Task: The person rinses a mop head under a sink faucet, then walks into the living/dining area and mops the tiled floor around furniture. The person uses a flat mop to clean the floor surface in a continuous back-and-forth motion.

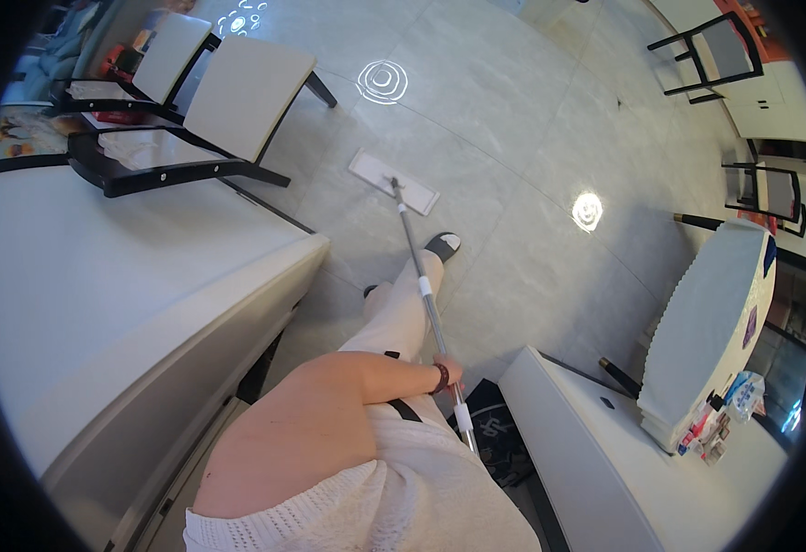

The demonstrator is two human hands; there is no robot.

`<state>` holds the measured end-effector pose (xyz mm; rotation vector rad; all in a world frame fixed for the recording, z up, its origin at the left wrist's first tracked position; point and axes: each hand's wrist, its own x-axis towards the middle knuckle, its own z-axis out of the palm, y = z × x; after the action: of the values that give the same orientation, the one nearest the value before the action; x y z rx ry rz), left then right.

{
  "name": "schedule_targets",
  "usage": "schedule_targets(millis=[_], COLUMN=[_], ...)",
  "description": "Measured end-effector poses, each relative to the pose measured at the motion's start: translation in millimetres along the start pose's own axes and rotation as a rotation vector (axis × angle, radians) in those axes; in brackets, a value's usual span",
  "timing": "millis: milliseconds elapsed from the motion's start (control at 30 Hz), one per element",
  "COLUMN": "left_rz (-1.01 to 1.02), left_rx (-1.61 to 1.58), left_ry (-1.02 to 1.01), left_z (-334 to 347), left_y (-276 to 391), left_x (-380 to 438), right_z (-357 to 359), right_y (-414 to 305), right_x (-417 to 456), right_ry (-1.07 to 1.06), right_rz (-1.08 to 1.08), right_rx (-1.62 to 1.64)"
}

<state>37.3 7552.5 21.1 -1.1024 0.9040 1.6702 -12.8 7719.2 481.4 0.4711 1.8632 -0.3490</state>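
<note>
A flat mop has its pale rectangular head [368, 168] on the tiled floor ahead of my feet. From that head its metal pole [410, 231] slants back towards my body. My left hand [449, 371], with a dark red bracelet at the wrist, is wrapped around the pole at about hip height. Below the hand, the pole passes a white collar [463, 417] and disappears behind my light top. My right hand is out of view. One dark slipper [437, 246] shows close to the pole, short of the mop head.
A white cabinet [134, 276] borders my left, and two chairs [248, 90] with pale seats stand beyond it. On the right are another white cabinet [582, 428], a dark bag [493, 428] and a cloth-covered table [706, 297]. More chairs [717, 52] stand farther right. Lights reflect on the floor [513, 124].
</note>
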Motion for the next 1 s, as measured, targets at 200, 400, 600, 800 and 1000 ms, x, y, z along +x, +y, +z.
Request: schedule_targets(millis=[200, 400, 600, 800, 1000], left_rz=[0.494, 0.605, 0.570, 0.460, 0.461], left_rx=[1.452, 1.281, 1.149, 1.523, 1.528], left_ry=[0.244, 0.492, 0.576, 0.561, 0.679], left_z=[-61.1, -100.1, -129.5, -167.1, -204.9], left_y=[132.2, 242.3, 344.0, 479.4, 572.5], left_x=[-14.2, 37.1, 67.2, -16.0, -28.2], right_z=[47.6, 30.3, -25.5, -62.0, -96.4], right_y=[-34.8, -94.0, -179.4, -307.0, -401.6], right_x=[40.3, 78.1, 102.8, 116.7, 144.8], right_ry=[-0.083, -0.142, -0.214, -0.363, -0.465], right_rz=[-0.040, -0.074, -0.034, 0.057, 0.057], right_rx=[0.416, 0.533, 0.532, 0.593, 0.704])
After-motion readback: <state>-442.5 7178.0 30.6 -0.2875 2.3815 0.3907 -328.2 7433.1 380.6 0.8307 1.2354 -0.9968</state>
